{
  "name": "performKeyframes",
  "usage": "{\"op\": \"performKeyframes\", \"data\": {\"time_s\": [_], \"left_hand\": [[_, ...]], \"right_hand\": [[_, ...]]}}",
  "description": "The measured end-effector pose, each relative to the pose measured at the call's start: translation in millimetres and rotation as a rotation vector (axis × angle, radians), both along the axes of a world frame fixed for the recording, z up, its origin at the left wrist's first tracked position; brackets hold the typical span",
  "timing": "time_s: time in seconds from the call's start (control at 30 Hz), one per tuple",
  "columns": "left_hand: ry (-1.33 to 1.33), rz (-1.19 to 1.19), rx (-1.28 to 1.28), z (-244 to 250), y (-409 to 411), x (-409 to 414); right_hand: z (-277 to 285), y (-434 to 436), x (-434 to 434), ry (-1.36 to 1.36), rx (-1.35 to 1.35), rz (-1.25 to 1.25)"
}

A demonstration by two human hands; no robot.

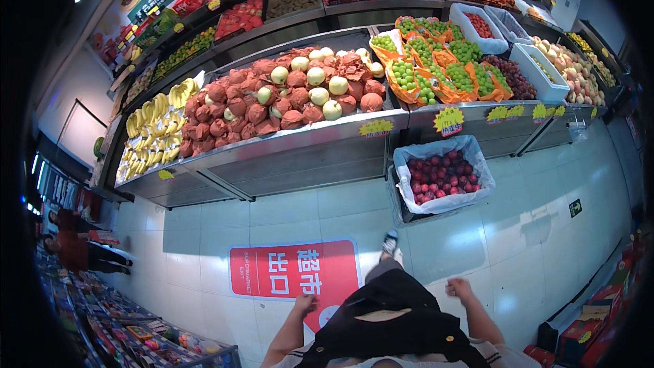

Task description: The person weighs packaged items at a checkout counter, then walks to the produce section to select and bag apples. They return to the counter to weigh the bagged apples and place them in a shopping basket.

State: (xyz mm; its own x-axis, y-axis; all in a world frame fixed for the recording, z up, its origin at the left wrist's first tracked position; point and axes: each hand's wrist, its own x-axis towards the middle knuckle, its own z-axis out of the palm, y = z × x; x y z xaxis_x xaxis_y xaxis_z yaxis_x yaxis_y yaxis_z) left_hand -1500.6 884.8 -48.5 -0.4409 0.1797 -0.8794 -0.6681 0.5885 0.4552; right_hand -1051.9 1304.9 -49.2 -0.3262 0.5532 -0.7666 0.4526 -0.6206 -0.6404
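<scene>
My left hand (306, 304) hangs at my side over a red floor sign (245, 271), loosely curled around nothing that I can see. My right hand (460, 289) is out over the pale floor tiles (516, 286), also curled and holding nothing visible. Neither hand touches any goods. Between them are my black apron (393, 312) and one shoe (390, 243). Closest in front stands a crate of dark red plums (444, 176), lined with a translucent plastic bag (403, 163). Behind it, a metal display stand holds paper-wrapped fruit (250, 97) and green grapes (460, 77).
Bananas (153, 122) lie at the stand's left end, peaches (567, 69) towards its right. A white foam box (552, 84) sits beside red grapes (511, 74). Goods racks (133, 332) are behind on the left, red boxes (587, 327) on the right. Two people (76, 245) are far left.
</scene>
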Motion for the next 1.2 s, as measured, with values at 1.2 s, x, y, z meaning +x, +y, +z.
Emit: {"op": "performKeyframes", "data": {"time_s": [1.2], "left_hand": [[0.780, -0.140, 0.328, 240, 460, -499]], "right_hand": [[252, 556, -924, 0.346, 0.931, 0.570]]}}
